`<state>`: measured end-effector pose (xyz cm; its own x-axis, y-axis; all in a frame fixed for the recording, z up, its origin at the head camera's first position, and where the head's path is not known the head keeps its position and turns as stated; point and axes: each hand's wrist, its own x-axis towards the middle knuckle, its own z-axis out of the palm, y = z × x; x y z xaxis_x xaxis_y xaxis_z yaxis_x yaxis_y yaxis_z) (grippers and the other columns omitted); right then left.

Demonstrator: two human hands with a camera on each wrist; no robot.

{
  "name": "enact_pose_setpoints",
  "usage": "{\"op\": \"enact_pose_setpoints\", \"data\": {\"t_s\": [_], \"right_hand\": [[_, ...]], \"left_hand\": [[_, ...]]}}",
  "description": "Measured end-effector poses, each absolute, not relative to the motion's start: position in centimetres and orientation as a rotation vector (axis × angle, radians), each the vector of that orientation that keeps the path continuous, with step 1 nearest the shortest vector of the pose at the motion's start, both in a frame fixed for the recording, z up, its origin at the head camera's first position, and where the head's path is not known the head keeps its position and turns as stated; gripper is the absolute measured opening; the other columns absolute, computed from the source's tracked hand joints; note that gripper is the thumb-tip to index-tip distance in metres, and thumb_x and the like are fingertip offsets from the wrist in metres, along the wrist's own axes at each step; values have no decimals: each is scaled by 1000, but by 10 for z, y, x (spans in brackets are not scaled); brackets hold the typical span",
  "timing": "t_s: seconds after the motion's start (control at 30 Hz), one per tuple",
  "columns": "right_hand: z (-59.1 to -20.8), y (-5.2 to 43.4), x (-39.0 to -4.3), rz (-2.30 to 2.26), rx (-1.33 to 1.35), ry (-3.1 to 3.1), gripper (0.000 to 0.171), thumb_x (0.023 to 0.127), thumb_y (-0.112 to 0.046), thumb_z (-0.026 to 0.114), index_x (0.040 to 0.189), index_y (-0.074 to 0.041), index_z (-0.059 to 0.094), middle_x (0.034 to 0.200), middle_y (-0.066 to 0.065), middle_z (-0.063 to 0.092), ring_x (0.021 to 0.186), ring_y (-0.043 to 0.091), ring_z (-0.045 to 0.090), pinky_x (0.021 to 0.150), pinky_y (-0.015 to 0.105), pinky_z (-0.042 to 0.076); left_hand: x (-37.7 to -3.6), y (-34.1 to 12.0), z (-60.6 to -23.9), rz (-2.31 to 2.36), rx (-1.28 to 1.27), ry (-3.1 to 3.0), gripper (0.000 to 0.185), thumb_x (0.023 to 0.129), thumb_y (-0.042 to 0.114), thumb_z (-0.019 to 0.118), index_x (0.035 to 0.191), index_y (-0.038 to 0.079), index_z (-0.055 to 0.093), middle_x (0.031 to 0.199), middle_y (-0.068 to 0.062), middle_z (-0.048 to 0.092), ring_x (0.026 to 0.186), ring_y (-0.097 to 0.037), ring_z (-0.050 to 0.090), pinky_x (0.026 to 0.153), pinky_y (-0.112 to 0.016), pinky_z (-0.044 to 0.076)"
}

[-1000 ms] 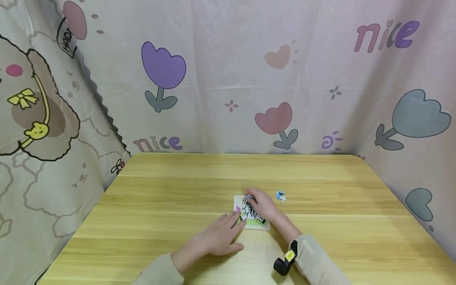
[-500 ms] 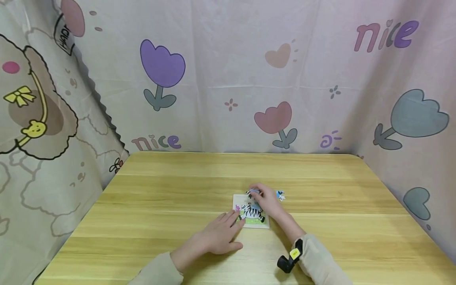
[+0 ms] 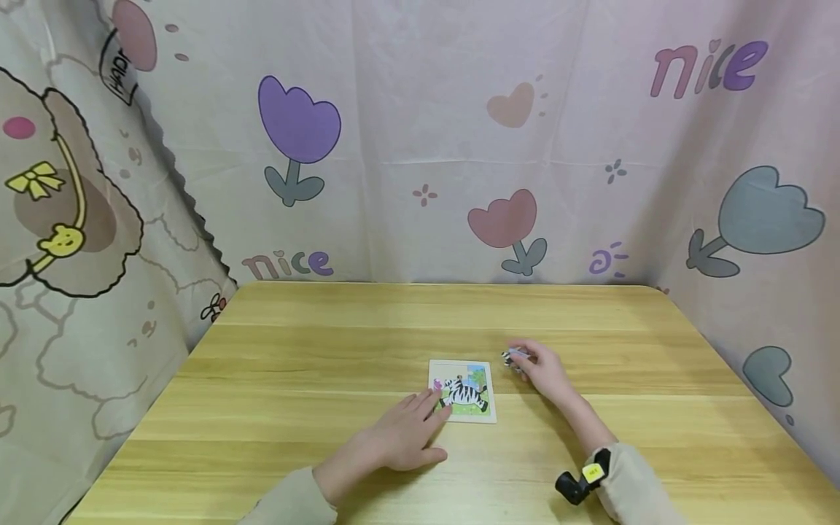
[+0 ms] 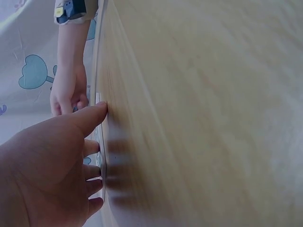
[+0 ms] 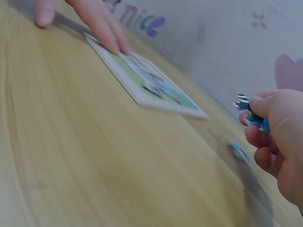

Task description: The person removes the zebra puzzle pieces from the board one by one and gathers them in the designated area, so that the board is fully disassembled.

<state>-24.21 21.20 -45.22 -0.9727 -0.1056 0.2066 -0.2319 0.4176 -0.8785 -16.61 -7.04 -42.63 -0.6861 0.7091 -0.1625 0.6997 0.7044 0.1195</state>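
Observation:
A small zebra puzzle in a white-rimmed board [image 3: 484, 419] lies flat in the middle of the table. My left hand [image 3: 408, 434] rests its outstretched fingertips on the board's left side. To the right of the board, my right hand [image 3: 550, 375] pinches a puzzle piece [image 5: 243, 102] between thumb and fingers, raised off the table in the right wrist view. Black-and-white stripes and blue show on that piece. Another loose puzzle piece [image 5: 240, 152] lies on the table below the right hand. Bare backing shows in the board's upper left.
The wooden table [image 3: 315, 343] reaches back to a patterned curtain [image 3: 407, 131], which also hangs along both sides. A black wrist camera [image 3: 580, 483] sits on the right forearm, close above the tabletop.
My right hand has lifted the striped piece away from the board's upper part and carried it right, over the other loose piece. The left hand stays in place.

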Motion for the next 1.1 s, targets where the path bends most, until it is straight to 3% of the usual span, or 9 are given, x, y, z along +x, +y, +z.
{"op": "enact_pose_setpoints", "data": {"t_s": [0.3,0.47,0.7,1.1], "right_hand": [[-446,258,-241,1564,196,-2673,32,86,-2,62,116,9,56,73,8,58,53,13,51,45,22,44],[-447,268,-246,1391,179,-2763,25,84,-8,66,106,4,62,66,3,56,55,13,48,47,23,42],[-451,268,-254,1067,224,-2842,15,84,-10,66,97,-3,68,79,3,58,71,17,47,62,29,39],[-451,262,-255,909,144,-2894,17,84,-17,67,92,-2,66,84,5,62,79,22,56,72,41,45]], "left_hand": [[-166,-73,-430,82,1125,2727,70,91,52,45,146,12,28,152,-15,15,139,-29,17,112,-40,17],[-166,-73,-430,91,1121,2726,70,91,52,45,147,13,28,152,-14,15,139,-28,16,112,-40,18],[-166,-72,-431,90,1137,2724,70,91,52,44,147,13,28,152,-14,15,139,-28,17,112,-40,18],[-167,-72,-432,88,1146,2730,70,91,53,44,146,13,28,152,-14,15,138,-29,17,111,-41,19]]}}
